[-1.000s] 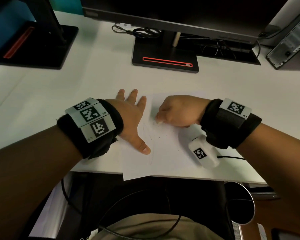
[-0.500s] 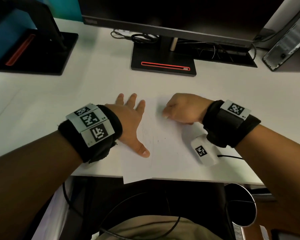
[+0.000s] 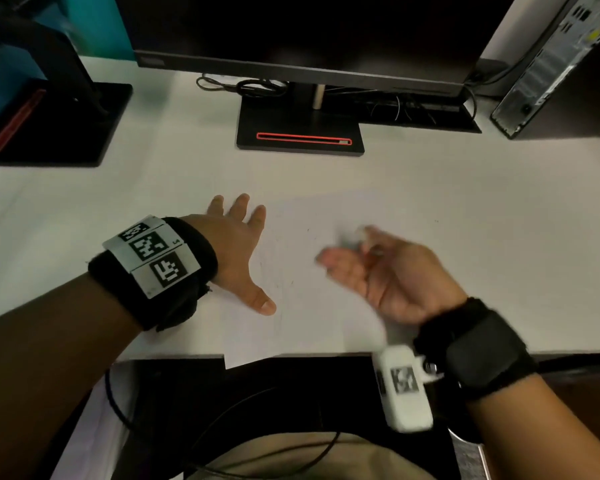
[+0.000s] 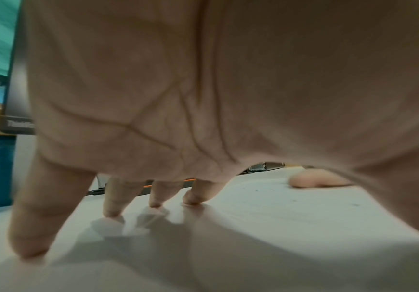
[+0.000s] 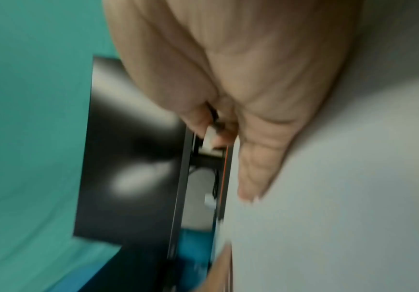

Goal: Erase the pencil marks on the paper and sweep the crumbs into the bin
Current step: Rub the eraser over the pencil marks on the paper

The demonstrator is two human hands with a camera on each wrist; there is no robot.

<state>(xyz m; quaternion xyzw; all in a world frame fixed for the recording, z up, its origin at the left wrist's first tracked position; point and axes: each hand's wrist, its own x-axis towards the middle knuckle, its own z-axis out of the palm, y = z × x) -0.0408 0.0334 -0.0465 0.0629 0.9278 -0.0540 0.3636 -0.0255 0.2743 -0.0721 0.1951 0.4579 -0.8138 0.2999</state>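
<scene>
one paper [image 3: 326,306] corner overhangs the desk [image 3: 499,202] edge; crumbs look scattered.

On my left wrist I see a black fabric band [image 3: 174,289] w/ white square-code tags [image 3: 153,254]. My right wrist has a plain black strap [image 3: 482,351] plus a white cam housing [image 3: 404,386] w/ one code tag. Forearms bare, beige clothing [image 3: 302,459] below.
</scene>
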